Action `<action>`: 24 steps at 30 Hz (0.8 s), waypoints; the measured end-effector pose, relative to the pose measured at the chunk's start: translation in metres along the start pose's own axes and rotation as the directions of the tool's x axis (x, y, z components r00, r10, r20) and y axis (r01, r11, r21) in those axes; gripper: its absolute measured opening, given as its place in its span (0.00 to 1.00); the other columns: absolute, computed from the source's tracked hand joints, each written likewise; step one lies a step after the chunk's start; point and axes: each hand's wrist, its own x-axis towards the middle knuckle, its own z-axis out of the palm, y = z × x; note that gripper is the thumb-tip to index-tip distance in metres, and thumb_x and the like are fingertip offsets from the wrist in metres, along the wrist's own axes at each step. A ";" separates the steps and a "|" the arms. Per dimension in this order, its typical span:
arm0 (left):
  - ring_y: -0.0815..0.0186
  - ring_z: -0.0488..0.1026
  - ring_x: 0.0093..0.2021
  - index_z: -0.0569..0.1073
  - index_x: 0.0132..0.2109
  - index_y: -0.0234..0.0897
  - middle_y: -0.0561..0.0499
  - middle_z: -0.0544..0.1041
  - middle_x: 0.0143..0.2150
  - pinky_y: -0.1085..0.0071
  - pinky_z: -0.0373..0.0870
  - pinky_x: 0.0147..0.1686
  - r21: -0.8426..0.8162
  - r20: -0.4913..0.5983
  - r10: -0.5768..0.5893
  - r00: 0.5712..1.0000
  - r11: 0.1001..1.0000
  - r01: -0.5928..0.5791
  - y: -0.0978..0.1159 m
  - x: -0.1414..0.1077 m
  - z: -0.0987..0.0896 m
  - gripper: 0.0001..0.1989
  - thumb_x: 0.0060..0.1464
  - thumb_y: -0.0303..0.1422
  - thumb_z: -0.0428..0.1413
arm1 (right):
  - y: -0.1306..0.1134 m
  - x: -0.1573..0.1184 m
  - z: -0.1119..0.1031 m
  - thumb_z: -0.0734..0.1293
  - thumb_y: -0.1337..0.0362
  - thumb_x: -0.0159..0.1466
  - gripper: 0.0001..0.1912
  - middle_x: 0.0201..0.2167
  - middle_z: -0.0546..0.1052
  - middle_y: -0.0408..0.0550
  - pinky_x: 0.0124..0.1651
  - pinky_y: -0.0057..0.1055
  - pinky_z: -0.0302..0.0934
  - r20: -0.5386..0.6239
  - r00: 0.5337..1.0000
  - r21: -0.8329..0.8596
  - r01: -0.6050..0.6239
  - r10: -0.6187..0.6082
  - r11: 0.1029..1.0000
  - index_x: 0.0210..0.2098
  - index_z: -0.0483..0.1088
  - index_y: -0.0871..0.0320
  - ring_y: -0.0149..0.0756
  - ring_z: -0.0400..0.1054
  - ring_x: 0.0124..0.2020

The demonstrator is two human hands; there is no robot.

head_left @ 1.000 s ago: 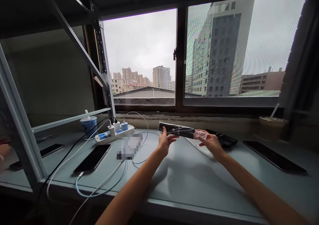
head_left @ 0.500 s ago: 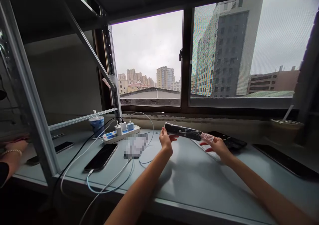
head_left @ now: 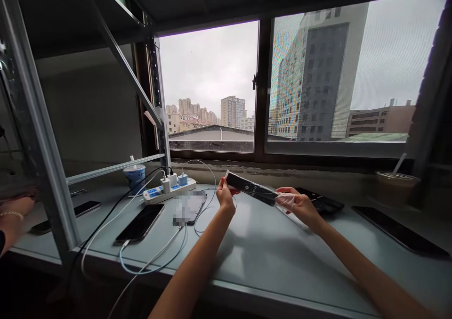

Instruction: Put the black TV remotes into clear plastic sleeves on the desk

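Note:
A long black item in clear plastic wrapping [head_left: 251, 188] is held above the table, tilted down to the right. Its upper left end is pinched in my left hand [head_left: 226, 197]. My right hand [head_left: 300, 207] grips the loose, crinkled plastic at the lower right end. Some white and clear material lies on the table below my right hand, partly hidden by it. Just behind that hand rests a flat black object [head_left: 325, 204], which I cannot make out fully.
Left of my hands are a phone [head_left: 140, 222] on a cable, a second, blurred-out phone [head_left: 190, 208], a power strip [head_left: 169, 191] and a blue cup [head_left: 134, 178]. A dark tablet [head_left: 399, 229] and lidded drink [head_left: 397, 187] stand right. Another person's hand [head_left: 14, 210] shows far left.
The wrapped black item tilts more steeply, and both hands have shifted slightly left in view. My right hand's fingers have closed further over the plastic. The whole view has moved a little.

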 end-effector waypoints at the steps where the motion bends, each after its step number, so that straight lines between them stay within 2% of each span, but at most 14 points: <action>1: 0.75 0.61 0.12 0.69 0.48 0.30 0.58 0.63 0.14 0.79 0.63 0.17 -0.004 -0.005 0.006 1.000 1.000 -0.006 0.001 0.001 -0.001 0.18 0.59 0.39 0.44 | 0.000 0.000 0.000 0.66 0.48 0.50 0.20 0.48 0.67 0.52 0.25 0.27 0.66 0.012 1.000 -0.008 0.005 -0.005 1.000 0.28 0.76 0.59 0.35 0.67 0.34; 6: 0.76 0.62 0.12 0.71 0.45 0.31 0.56 0.65 0.15 0.80 0.57 0.13 -0.007 -0.003 0.037 0.999 0.999 -0.038 0.002 0.003 -0.003 0.17 0.59 0.38 0.44 | -0.001 0.001 -0.006 0.67 0.49 0.50 0.19 0.49 0.66 0.54 0.27 0.27 0.67 -0.015 1.000 0.028 -0.009 0.010 1.000 0.26 0.76 0.60 0.40 0.66 0.40; 8: 0.76 0.62 0.12 0.71 0.44 0.31 0.55 0.68 0.17 0.81 0.54 0.12 -0.014 -0.040 0.037 0.999 0.999 -0.038 0.003 0.003 -0.003 0.16 0.59 0.37 0.44 | -0.002 0.001 -0.009 0.69 0.50 0.48 0.18 0.49 0.66 0.54 0.27 0.27 0.67 -0.062 0.998 0.065 -0.025 0.029 0.998 0.22 0.75 0.60 0.43 0.65 0.43; 11: 0.78 0.62 0.12 0.72 0.43 0.31 0.52 0.72 0.22 0.80 0.55 0.12 -0.049 -0.075 0.020 0.997 0.999 -0.023 0.004 0.003 -0.003 0.15 0.59 0.36 0.46 | -0.003 0.000 -0.010 0.70 0.51 0.46 0.19 0.49 0.67 0.53 0.27 0.26 0.67 -0.147 0.986 0.141 -0.052 0.073 0.989 0.13 0.70 0.61 0.45 0.64 0.45; 14: 0.79 0.61 0.12 0.72 0.42 0.32 0.50 0.74 0.27 0.81 0.55 0.12 -0.089 -0.059 0.007 0.998 0.996 -0.012 0.007 0.005 -0.003 0.14 0.59 0.34 0.45 | -0.003 0.000 -0.008 0.71 0.52 0.46 0.15 0.49 0.68 0.51 0.28 0.25 0.67 -0.207 0.966 0.245 -0.105 0.157 0.964 0.19 0.74 0.59 0.43 0.64 0.46; 16: 0.79 0.61 0.12 0.71 0.42 0.32 0.50 0.75 0.30 0.81 0.55 0.12 -0.128 -0.037 0.017 0.999 0.991 -0.021 0.013 0.008 -0.005 0.14 0.60 0.33 0.43 | -0.002 0.001 -0.007 0.71 0.53 0.45 0.15 0.49 0.68 0.50 0.29 0.26 0.68 -0.234 0.948 0.344 -0.127 0.216 0.930 0.26 0.76 0.57 0.42 0.66 0.44; 18: 0.80 0.60 0.12 0.70 0.43 0.33 0.51 0.75 0.29 0.82 0.56 0.12 -0.183 -0.069 0.019 0.997 0.983 -0.031 0.018 0.011 -0.007 0.13 0.61 0.33 0.42 | 0.001 0.003 -0.008 0.72 0.54 0.44 0.16 0.47 0.70 0.49 0.30 0.27 0.69 -0.265 0.925 0.457 -0.129 0.273 0.880 0.29 0.76 0.57 0.39 0.68 0.41; 20: 0.79 0.60 0.12 0.68 0.43 0.34 0.53 0.74 0.27 0.83 0.58 0.13 -0.223 -0.108 -0.016 0.994 0.975 -0.008 0.022 0.013 -0.008 0.12 0.61 0.32 0.42 | 0.005 0.005 -0.009 0.72 0.56 0.44 0.16 0.40 0.74 0.47 0.31 0.29 0.70 -0.297 0.895 0.564 -0.117 0.333 0.817 0.30 0.75 0.58 0.34 0.69 0.35; 22: 0.79 0.60 0.13 0.67 0.43 0.34 0.53 0.74 0.26 0.83 0.59 0.14 -0.238 -0.071 -0.046 0.996 0.971 0.027 0.023 0.012 -0.007 0.11 0.61 0.32 0.41 | 0.007 0.007 -0.009 0.72 0.58 0.45 0.15 0.32 0.75 0.45 0.30 0.29 0.71 -0.284 0.888 0.632 -0.111 0.362 0.767 0.31 0.74 0.58 0.31 0.69 0.28; 24: 0.78 0.60 0.13 0.66 0.43 0.33 0.52 0.74 0.26 0.83 0.59 0.14 -0.235 -0.024 -0.075 0.997 0.970 0.067 0.020 0.009 -0.005 0.12 0.62 0.32 0.40 | 0.007 0.008 -0.007 0.70 0.58 0.49 0.13 0.29 0.74 0.43 0.29 0.29 0.70 -0.234 0.905 0.671 -0.115 0.356 0.733 0.31 0.72 0.59 0.31 0.70 0.26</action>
